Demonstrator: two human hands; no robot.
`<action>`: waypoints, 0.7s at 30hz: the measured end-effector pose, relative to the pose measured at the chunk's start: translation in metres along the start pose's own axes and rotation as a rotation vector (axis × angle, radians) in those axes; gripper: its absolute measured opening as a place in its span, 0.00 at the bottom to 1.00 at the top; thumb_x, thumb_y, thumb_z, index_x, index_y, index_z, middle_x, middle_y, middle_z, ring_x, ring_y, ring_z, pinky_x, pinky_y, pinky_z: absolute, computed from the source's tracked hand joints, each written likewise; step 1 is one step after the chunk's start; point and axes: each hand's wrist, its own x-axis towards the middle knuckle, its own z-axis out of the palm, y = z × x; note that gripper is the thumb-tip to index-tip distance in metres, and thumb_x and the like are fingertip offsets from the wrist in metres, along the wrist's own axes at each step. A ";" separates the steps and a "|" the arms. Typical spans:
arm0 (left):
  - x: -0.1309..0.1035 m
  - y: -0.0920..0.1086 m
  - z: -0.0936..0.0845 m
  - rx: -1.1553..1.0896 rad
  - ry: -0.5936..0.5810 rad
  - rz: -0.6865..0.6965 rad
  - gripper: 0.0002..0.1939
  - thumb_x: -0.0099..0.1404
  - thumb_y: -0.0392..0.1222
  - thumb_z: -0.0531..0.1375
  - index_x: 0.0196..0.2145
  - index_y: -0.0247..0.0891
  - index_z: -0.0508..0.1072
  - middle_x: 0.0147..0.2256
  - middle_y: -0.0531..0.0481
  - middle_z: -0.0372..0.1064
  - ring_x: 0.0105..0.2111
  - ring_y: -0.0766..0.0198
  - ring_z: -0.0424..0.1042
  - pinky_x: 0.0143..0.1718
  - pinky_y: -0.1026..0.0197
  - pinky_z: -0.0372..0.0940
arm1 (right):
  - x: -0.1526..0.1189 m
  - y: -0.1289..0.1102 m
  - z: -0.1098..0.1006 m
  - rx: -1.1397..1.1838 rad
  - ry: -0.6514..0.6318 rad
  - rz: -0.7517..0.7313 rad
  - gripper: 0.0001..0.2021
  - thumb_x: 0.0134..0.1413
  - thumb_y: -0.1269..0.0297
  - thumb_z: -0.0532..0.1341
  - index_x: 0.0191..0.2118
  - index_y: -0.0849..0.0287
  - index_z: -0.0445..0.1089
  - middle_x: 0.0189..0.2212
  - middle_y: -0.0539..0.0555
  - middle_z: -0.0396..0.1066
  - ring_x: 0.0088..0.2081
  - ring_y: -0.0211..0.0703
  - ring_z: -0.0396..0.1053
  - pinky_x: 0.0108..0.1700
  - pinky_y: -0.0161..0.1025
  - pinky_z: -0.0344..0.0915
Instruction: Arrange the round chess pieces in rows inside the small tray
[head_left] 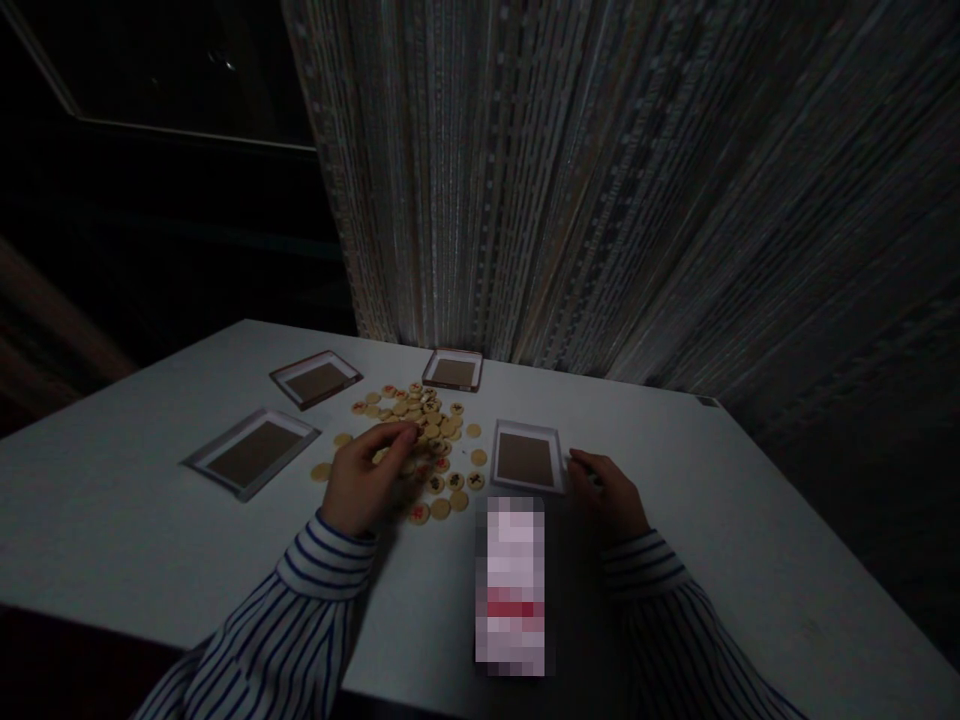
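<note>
One white table (690,460), seen from my remote seat, spans the view. Four trays (526,459) stand at its left, far and right sides, probably spread for easy reach. My hands are well apart: the right hand (611,495) sits loosely curled just beside the right tray — whether touching, I can't tell. The left hand (364,480) brings thumb and forefinger close — any grip is hidden — over round pieces (435,430) heaped between the trays, perhaps so fingertips can sort through them.
</note>
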 end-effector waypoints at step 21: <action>-0.002 -0.007 -0.030 0.254 -0.137 -0.024 0.22 0.55 0.55 0.56 0.37 0.34 0.75 0.38 0.42 0.75 0.40 0.55 0.73 0.45 0.54 0.67 | 0.003 -0.017 -0.006 0.034 0.059 -0.158 0.14 0.54 0.58 0.55 0.38 0.60 0.72 0.35 0.59 0.74 0.35 0.46 0.72 0.39 0.46 0.70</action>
